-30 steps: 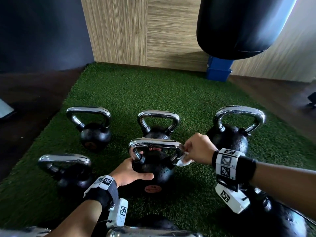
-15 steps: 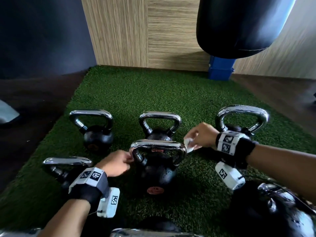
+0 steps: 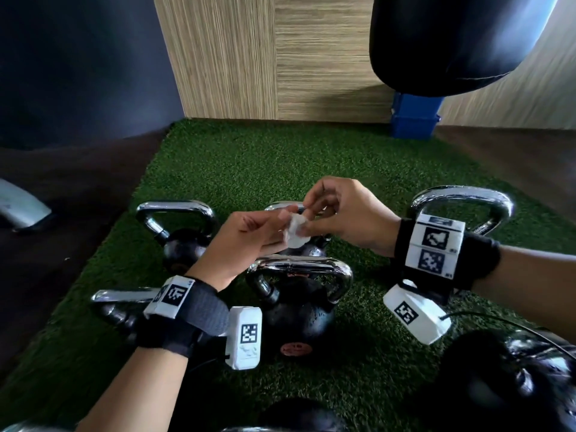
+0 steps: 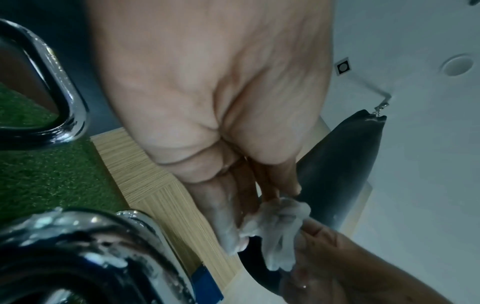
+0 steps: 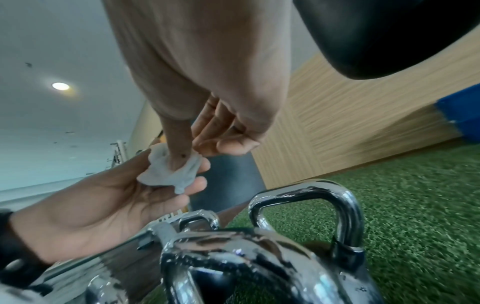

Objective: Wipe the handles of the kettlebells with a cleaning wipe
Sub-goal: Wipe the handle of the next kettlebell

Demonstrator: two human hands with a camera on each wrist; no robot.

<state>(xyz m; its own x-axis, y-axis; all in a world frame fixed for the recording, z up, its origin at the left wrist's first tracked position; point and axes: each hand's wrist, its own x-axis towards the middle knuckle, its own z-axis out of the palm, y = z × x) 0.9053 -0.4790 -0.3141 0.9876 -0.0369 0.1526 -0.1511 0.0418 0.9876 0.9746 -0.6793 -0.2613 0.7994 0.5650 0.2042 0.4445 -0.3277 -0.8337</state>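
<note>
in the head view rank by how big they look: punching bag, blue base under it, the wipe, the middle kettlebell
1. punching bag, cropped by the frame
2. middle kettlebell, though nearness to the camera inflates it
3. blue base, farther off
4. wipe, pinched by both hands

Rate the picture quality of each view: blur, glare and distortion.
Head view: fairly sharp, wide-angle bowing at the edges, bright glare streaks on the chrome handle. Left wrist view: soft all over, the left hand fills the frame out of focus, the wipe smeared. Right wrist view: wipe readable, turf motion-blurred, near handle speckled with reflections.
</note>
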